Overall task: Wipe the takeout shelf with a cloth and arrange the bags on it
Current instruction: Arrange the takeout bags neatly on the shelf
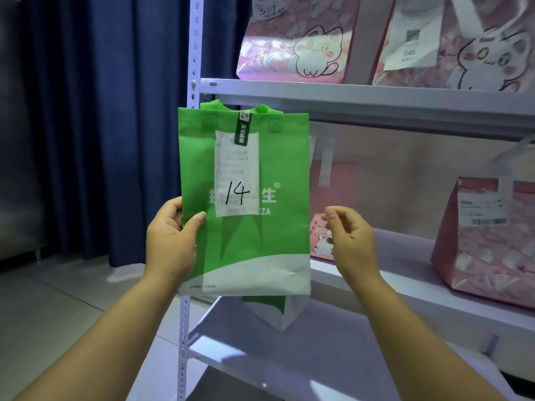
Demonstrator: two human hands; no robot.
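Grip: your left hand [170, 235] pinches the left edge of the green bag [254, 244], thumb on the printed front and the other fingers hidden behind it. Your right hand [351, 241] holds nothing; its fingers are loosely curled just beside the bag's right edge, apart from it.

Location: you hold the bag in the air in front of the rack's perforated corner post [193, 53], level with the middle shelf [405, 296].

Surroundings:
- A pink bag [330, 195] stands on the middle shelf directly behind the green bag, partly covered by it.
- A second pink bag [486, 250] is farther right on the same shelf.
- Two pink cat-print bags [298, 50] are on the upper shelf [347, 96].
- A blue curtain [101, 117] hangs left of the post.

Orientation: the bag is upright, its long axis vertical and handles on top. The printed face is toward you. A receipt [236, 175] marked "14" is stuck to the front. The bottom panel is folded back under it.
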